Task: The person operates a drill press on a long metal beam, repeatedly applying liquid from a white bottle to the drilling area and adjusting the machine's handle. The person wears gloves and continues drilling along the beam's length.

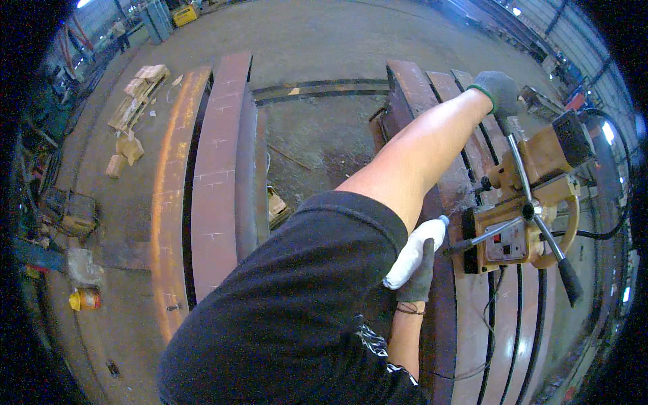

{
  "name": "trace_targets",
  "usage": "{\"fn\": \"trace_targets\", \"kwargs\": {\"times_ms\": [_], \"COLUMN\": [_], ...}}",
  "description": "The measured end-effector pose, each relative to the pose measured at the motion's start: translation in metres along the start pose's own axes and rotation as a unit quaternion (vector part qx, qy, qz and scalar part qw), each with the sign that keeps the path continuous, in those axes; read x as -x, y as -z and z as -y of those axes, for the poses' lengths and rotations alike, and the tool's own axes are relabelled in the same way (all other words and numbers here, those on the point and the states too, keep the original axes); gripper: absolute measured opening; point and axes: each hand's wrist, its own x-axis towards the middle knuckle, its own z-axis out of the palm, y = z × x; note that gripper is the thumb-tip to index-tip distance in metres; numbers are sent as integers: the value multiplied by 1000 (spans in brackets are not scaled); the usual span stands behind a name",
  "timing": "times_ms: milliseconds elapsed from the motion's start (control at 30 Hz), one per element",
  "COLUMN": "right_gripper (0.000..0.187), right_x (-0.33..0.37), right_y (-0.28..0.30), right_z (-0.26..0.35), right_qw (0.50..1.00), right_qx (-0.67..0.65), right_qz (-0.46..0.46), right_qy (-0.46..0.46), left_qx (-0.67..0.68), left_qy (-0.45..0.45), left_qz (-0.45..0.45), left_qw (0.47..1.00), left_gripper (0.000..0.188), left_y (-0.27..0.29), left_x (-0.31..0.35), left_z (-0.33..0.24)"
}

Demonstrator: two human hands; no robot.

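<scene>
My left arm reaches across to the upper right, its grey-gloved hand (497, 91) closed round the end of a feed lever (518, 158) on a tan drilling machine (526, 223). This machine stands on brown steel beams and has several spoke levers with black grips. Lower down, nearer my body, my right hand (420, 280), also in a grey glove, is closed round a white plastic bottle (413, 258) with a bluish tip. The bottle is tilted toward the machine, and my left sleeve lies close beside it. Metal shavings (461, 196) lie on the beam next to the machine.
Long steel beams (219, 148) run along the left, one rusty orange. A black cable (617, 226) loops behind the machine; a thinner one crosses the beams. Wooden pallets (138, 98), a yellow container (84, 299) and a distant yellow box (183, 15) stand on the floor.
</scene>
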Motion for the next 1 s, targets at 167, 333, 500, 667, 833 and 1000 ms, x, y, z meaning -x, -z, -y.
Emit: {"fn": "trace_targets", "kwargs": {"times_ms": [167,333,500,667,833,1000], "right_gripper": [59,57,55,54,46,48], "right_x": [8,-13,-12,-10,-14,-13], "right_y": [-7,17,13,13,10,12], "right_z": [2,-4,-3,-5,-9,-7], "right_qw": [1000,999,999,998,998,996], "right_qx": [29,-29,-21,-52,-24,-53], "right_qz": [8,-39,40,-12,-53,-61], "right_qy": [8,-4,1,-15,-2,-20], "left_qx": [26,-22,-89,-55,-94,-168], "left_qy": [3,-19,-45,-89,-169,-205], "left_qz": [-57,-28,56,10,39,15], "left_qw": [998,999,993,994,980,964], "left_gripper": [50,67,67,61,53,53], "left_y": [-22,-7,6,25,42,27], "left_x": [9,34,36,47,51,43], "left_z": [25,-30,-3,-23,-16,-13]}}
